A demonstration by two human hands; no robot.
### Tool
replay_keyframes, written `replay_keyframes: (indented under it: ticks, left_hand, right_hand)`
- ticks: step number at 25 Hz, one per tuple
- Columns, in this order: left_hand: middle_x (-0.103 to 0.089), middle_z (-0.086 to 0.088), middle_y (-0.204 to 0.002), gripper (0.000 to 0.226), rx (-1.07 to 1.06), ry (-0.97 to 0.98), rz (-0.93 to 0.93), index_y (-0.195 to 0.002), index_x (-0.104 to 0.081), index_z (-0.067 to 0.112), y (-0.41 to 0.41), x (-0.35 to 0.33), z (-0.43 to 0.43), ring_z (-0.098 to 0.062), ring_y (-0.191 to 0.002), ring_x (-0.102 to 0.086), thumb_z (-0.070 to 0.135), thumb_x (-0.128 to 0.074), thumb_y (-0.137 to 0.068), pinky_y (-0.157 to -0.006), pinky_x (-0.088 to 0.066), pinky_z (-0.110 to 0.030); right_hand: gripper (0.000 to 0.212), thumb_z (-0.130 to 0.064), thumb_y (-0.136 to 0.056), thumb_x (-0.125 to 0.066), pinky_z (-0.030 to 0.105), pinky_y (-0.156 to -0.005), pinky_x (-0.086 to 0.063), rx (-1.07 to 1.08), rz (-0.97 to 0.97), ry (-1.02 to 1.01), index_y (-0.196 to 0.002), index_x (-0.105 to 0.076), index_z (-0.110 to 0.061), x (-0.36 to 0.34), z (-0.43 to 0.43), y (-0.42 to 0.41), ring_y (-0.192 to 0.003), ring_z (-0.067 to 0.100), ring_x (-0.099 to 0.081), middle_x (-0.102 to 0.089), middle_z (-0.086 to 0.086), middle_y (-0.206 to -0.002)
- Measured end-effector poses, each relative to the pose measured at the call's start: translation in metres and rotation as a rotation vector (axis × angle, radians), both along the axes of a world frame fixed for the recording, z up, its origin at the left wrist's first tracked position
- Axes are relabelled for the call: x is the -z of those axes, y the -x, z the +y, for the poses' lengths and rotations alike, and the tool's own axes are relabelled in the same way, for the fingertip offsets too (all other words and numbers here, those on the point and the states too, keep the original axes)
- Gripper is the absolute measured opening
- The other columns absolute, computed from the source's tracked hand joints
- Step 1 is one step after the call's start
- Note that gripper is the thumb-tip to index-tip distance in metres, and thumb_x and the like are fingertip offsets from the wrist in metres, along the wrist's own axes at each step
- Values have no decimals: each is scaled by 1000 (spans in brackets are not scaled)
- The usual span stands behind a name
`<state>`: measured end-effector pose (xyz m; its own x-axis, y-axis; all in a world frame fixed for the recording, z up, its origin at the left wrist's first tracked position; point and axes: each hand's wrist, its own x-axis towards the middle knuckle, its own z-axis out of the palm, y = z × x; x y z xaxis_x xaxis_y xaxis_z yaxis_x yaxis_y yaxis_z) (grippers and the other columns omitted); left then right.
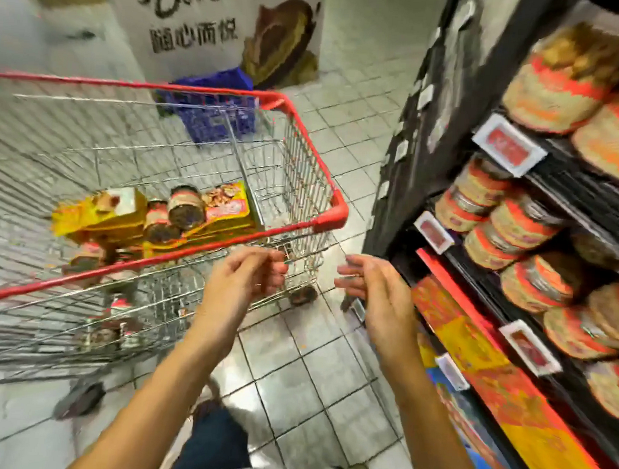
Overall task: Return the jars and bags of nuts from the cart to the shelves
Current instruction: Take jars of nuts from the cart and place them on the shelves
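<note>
Waiting in the cart: a heap of jars and yellow bags of nuts on the wire bottom. More jars show through the near side wire, but they are blurred.
Left hand: empty, fingers loosely curled, hovering right at the cart's near corner. Whether it touches the wire cannot be told.
Right hand: empty too, fingers relaxed and half bent. It is in the air between cart and shelves and touches nothing.
Shelves: on the person's right, close beside the cart, with dark boards and price tags clipped along the front edges.
Stocked jars: packed in rows on the upper and middle levels, many lying on their sides.
Stocked bags: red and yellow packs fill the low level.
Done so far: hard to call. The shelves look well filled, yet nothing shows which items came from the cart.
Left to do: plenty, by the look of it. The whole heap in the cart needs shelving, jars and bags alike.
Step in hand: nothing is held, and both hands are free near the cart. A reach in for the next jar or bag looks likely.
Beyond the cart: a blue crate and a chocolate poster stand on the tiled floor.
</note>
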<state>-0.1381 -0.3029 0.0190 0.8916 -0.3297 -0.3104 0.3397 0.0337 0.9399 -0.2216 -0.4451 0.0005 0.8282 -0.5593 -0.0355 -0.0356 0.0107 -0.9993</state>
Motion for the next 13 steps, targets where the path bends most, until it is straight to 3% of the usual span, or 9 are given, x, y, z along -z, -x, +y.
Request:
replay_keyframes:
  ticks: [3,6,8,10,13]
  left_hand:
    - [-67,3,-56,26,-170,-42,-18,-79,-63,7,-83,7,88,-4,-49,-59,6,-42,-95,-52,-49,-12]
    - [-67,4,-54,26,-247,-123,-20,-76,-63,9,-166,16,156,-2,-46,-59,5,-44,-94,-49,-48,-12]
    - [-66,2,-52,27,-239,-159,37,-75,-62,8,-207,23,180,-3,-44,-59,1,-43,-93,-49,-49,-13]
    - [-65,1,-50,28,-204,-187,143,-74,-60,6,-251,43,192,-6,-44,-59,-3,-41,-93,-48,-49,-16]
    - [-63,3,-56,26,-119,-348,259,-74,-61,10,-319,101,191,-12,-54,-55,3,-46,-93,-53,-43,-21]
  right_hand:
    - [24,-33,-87,-40,22,-75,-51,-189,37,5,-86,-63,-27,11,70,-107,-79,10,-66,-69,-6,-85]
    - [25,-27,-94,-41,16,-69,-50,-293,103,-15,-82,-63,-28,24,120,-209,-79,7,-65,-70,-5,-90]
    - [29,-22,-100,-38,28,-74,-54,-317,223,-14,-83,-62,-27,37,137,-262,-86,17,-65,-69,6,-98]
    - [28,-25,-100,-37,40,-85,-51,-339,392,11,-87,-61,-24,62,144,-318,-93,21,-65,-69,5,-100]
    - [34,-26,-100,-35,41,-92,-47,-349,645,105,-107,-61,-6,120,144,-401,-104,30,-59,-64,16,-111]
